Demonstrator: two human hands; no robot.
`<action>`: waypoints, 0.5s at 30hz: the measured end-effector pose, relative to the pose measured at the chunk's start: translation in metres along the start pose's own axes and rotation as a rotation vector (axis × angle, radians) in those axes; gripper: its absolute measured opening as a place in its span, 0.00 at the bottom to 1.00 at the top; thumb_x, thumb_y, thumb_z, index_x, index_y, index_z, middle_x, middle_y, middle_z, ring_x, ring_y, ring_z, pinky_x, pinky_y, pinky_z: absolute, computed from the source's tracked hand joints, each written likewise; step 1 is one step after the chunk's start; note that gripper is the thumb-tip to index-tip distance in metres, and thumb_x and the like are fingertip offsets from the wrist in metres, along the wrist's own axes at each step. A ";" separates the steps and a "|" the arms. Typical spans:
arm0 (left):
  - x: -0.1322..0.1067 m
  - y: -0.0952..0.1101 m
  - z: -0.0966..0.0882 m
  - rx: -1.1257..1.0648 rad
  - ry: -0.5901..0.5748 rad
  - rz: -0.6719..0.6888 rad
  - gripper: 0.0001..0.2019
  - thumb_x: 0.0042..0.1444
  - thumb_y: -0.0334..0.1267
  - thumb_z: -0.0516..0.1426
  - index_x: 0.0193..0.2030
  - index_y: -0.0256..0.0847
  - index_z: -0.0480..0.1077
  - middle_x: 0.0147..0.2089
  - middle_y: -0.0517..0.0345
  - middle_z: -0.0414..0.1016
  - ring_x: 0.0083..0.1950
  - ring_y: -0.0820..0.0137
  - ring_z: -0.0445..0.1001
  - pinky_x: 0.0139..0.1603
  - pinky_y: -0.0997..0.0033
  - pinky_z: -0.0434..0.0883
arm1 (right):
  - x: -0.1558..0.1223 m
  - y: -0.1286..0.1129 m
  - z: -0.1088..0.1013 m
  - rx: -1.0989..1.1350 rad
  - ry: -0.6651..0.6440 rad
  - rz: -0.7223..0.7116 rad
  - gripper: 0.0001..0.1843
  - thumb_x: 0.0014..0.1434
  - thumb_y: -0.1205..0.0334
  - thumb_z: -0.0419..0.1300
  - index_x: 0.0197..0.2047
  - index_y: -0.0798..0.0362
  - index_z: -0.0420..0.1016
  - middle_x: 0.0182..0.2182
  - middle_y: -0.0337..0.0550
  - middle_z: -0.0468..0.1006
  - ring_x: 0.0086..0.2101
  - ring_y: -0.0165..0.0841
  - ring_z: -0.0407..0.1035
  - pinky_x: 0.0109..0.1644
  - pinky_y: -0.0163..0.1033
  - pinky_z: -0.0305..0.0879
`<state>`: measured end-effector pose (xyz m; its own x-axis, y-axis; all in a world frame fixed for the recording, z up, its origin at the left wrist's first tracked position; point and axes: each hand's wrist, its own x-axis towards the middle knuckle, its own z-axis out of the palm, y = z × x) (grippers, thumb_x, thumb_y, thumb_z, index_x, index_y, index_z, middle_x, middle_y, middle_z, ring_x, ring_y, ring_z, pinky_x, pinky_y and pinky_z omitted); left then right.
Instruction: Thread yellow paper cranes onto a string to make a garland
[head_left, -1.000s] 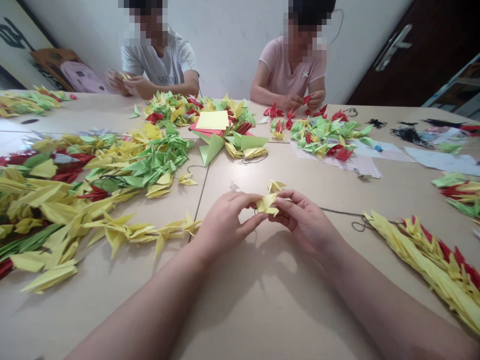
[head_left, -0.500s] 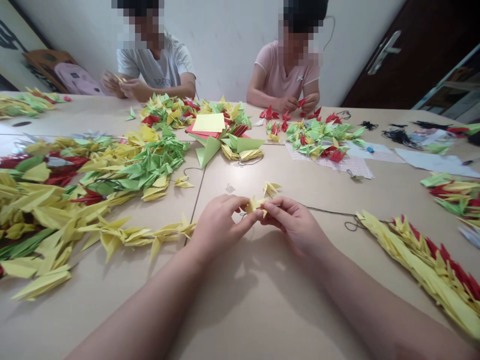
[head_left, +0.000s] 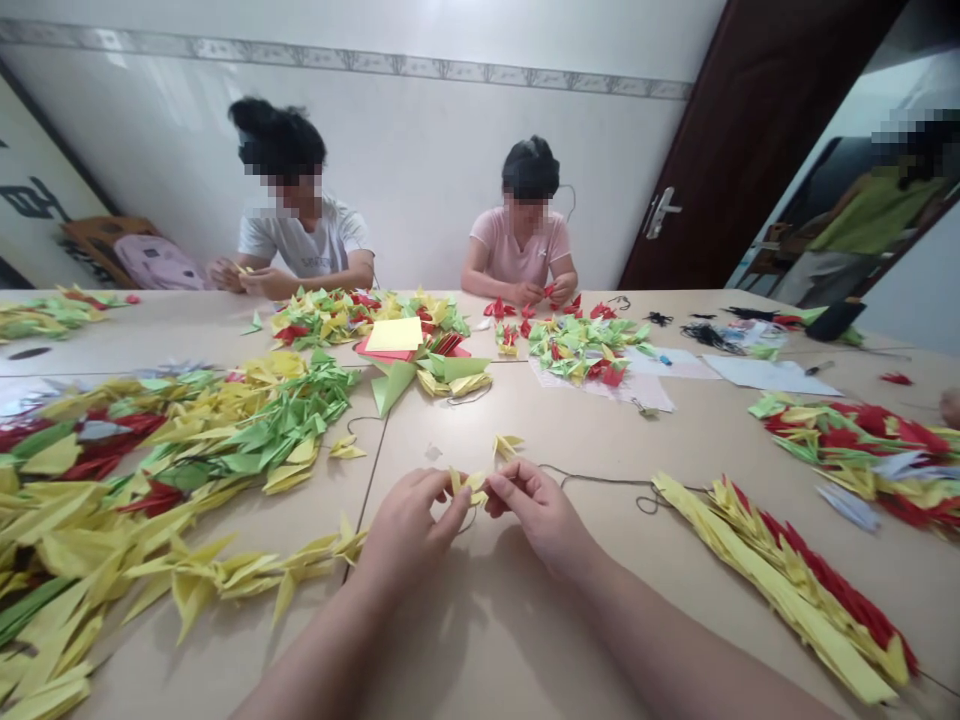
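Observation:
My left hand (head_left: 412, 525) pinches a small folded yellow paper crane (head_left: 469, 487) between thumb and fingers, low over the table. Close against its right side, my right hand (head_left: 536, 510) is closed, thumb and forefinger together on what looks like a black thread (head_left: 600, 480); the exact grip is hidden. From behind that hand the thread runs right to a long strip of stacked yellow folded paper (head_left: 772, 590). A thin loop of it hangs under the crane. Another yellow crane (head_left: 508, 445) lies just beyond my fingers.
Heaped garlands of yellow, green and red cranes (head_left: 210, 420) cover the left. Square paper sheets (head_left: 395, 335) and a mixed heap (head_left: 581, 345) lie ahead. Two people sit opposite, hands on small paper pieces; another person (head_left: 862, 230) stands beyond the doorway. More garlands (head_left: 862, 440) lie right.
The view has tilted up and turned right, showing more wall and the doorway. My right fingers have drawn slightly away from the crane, which stays in my left hand.

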<state>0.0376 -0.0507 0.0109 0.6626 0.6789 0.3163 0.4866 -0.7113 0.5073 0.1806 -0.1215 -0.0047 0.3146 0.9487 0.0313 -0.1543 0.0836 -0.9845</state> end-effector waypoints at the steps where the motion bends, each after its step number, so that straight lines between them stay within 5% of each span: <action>1: 0.000 0.000 0.001 0.006 -0.015 -0.016 0.14 0.57 0.42 0.47 0.28 0.40 0.67 0.31 0.57 0.73 0.35 0.69 0.70 0.37 0.70 0.65 | 0.000 0.000 0.000 -0.020 0.007 -0.015 0.13 0.50 0.51 0.60 0.27 0.53 0.69 0.21 0.35 0.71 0.25 0.26 0.65 0.34 0.34 0.62; 8: 0.001 0.001 0.002 0.023 -0.056 -0.088 0.18 0.59 0.42 0.43 0.33 0.39 0.71 0.30 0.55 0.74 0.34 0.67 0.70 0.34 0.70 0.64 | 0.001 0.002 -0.001 -0.046 -0.016 -0.048 0.12 0.51 0.51 0.58 0.28 0.53 0.68 0.25 0.39 0.74 0.22 0.26 0.66 0.24 0.32 0.59; 15: 0.001 0.005 0.003 0.077 -0.012 -0.083 0.18 0.59 0.42 0.43 0.26 0.40 0.67 0.22 0.60 0.69 0.27 0.70 0.67 0.26 0.74 0.59 | -0.001 -0.001 0.000 -0.082 0.034 -0.060 0.13 0.52 0.50 0.57 0.27 0.53 0.68 0.30 0.41 0.76 0.19 0.23 0.62 0.21 0.31 0.57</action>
<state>0.0426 -0.0546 0.0114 0.6248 0.7342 0.2657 0.5819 -0.6648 0.4685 0.1802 -0.1229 -0.0041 0.3525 0.9318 0.0861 -0.0576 0.1134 -0.9919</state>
